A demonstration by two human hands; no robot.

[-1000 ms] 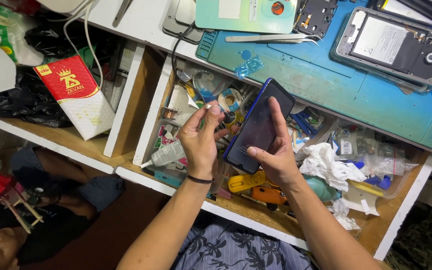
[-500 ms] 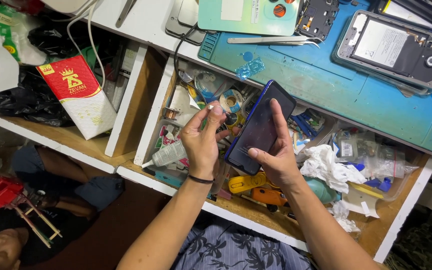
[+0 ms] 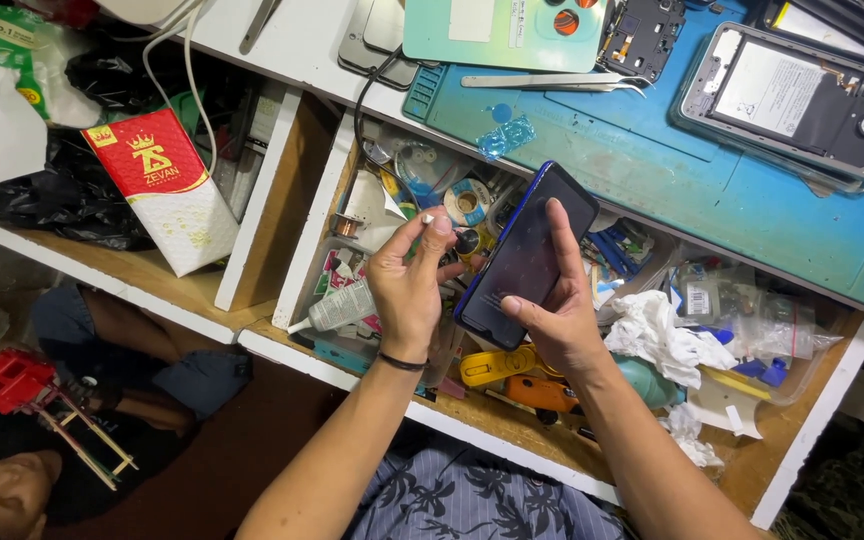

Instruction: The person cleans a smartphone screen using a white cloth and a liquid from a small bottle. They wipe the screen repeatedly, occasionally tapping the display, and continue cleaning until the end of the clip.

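My right hand (image 3: 558,322) grips a dark blue smartphone (image 3: 525,258) from below, screen up and tilted, with the forefinger lying along its right edge. My left hand (image 3: 410,292) is just left of the phone, a black band on its wrist. Its thumb and fingertips pinch a tiny white bit (image 3: 428,217) close to the phone's left edge. Both hands hover over an open wooden drawer (image 3: 324,215) crammed with small parts and tools.
The drawer holds a clear glue bottle (image 3: 338,307), solder reels (image 3: 469,201), crumpled white tissue (image 3: 664,337) and yellow and orange tools (image 3: 500,368). On the blue mat (image 3: 652,190) lie tweezers (image 3: 552,81) and an opened phone (image 3: 797,100). A red-and-white box (image 3: 165,190) leans at left. Another person sits low left.
My hands and the phone stay almost still. The red tool beside the person at lower left has shifted slightly to the right.
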